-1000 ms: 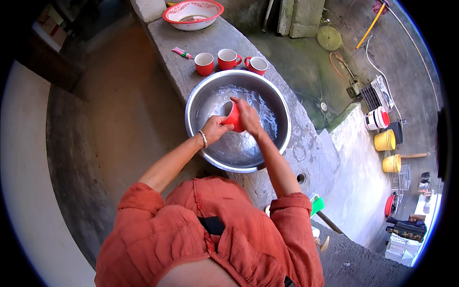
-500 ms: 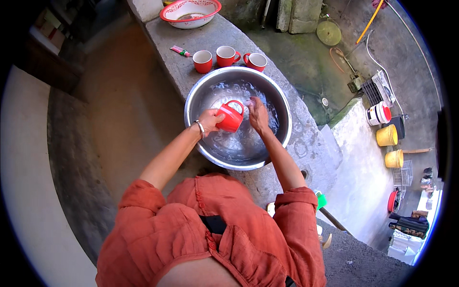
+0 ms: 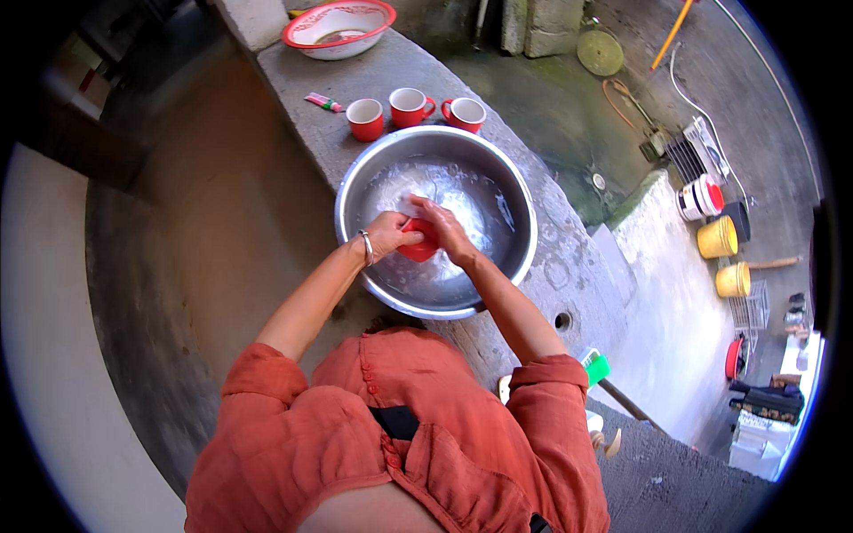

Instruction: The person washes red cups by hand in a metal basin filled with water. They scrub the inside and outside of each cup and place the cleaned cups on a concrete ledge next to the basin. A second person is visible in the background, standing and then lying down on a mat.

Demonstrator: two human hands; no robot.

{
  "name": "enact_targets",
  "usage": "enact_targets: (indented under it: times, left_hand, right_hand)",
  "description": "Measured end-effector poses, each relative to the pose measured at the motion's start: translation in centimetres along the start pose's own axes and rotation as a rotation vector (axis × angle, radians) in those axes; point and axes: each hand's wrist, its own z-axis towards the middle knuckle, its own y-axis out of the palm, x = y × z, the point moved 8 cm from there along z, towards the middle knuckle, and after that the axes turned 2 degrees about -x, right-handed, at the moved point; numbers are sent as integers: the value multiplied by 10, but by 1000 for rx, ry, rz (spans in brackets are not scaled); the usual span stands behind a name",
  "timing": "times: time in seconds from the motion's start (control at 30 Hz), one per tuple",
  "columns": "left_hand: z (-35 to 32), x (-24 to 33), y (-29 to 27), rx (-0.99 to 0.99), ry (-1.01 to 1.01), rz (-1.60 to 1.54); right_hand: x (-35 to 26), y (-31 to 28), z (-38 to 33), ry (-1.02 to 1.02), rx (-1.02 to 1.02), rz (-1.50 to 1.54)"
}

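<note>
A wide metal basin (image 3: 524, 209) holds water with light reflections on its surface. Over it, my left hand (image 3: 388, 236), with a bracelet at the wrist, is closed around a red mug (image 3: 419, 250). Bent over the mug's far side, my right hand (image 3: 444, 229) touches it. A pale patch shows by the right fingertips; whether it is foam or a cloth I cannot make out. The mug's mouth and handle are hidden by my hands. Just beyond the basin stand a red mug (image 3: 365, 129), a second mug (image 3: 409, 115) and a third mug (image 3: 464, 121), all white inside and upright.
The basin sits on a concrete ledge (image 3: 551, 258). Farther along are a pink-and-green tube (image 3: 322, 102) and a red-rimmed enamel bowl (image 3: 378, 43) with some liquid. A round hole (image 3: 562, 321) lies right of the basin. Yellow buckets (image 3: 717, 237) stand at the far right.
The mug has tipped and moved slightly down and left, and its handle no longer shows. My right hand has come leftward from the basin's middle onto the mug.
</note>
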Motion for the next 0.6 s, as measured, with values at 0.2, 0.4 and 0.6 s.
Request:
enact_targets:
  times: [0.2, 0.4, 0.6]
  left_hand:
    - [7, 0, 1, 55, 109, 251]
    - [7, -7, -13, 163, 114, 50]
    - [17, -17, -43, 303, 41, 237]
  right_hand:
    - [6, -21, 32, -174, 123, -425]
    - [-1, -72, 20, 37, 376, -1177]
    - [59, -68, 9, 311, 192, -99]
